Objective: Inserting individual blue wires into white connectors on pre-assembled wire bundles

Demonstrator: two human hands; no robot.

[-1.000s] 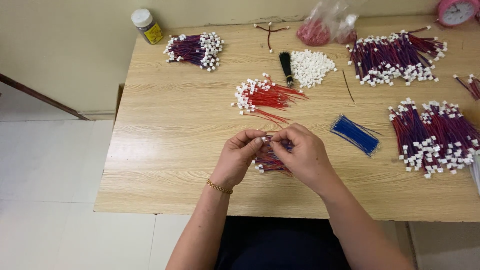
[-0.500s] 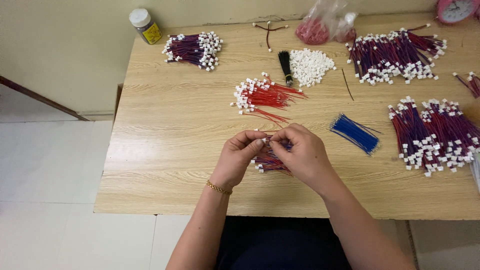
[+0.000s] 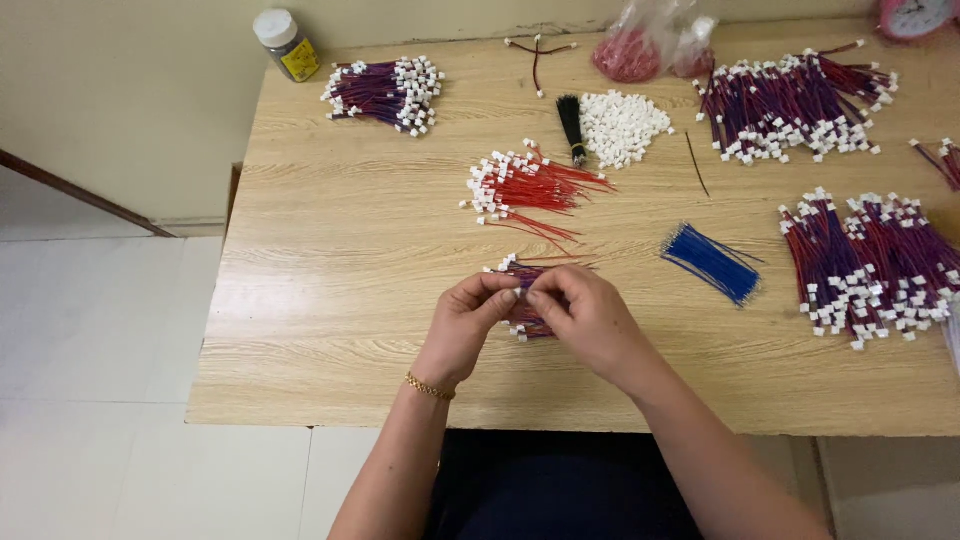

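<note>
both hands [image 3: 530, 315] pinch wire bundle [image 3: 522, 318].

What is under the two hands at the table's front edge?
Under the left hand and right hand lies a small bundle of red and blue wires with white plastic connectors on the light wooden table. Most of it is covered.
</note>
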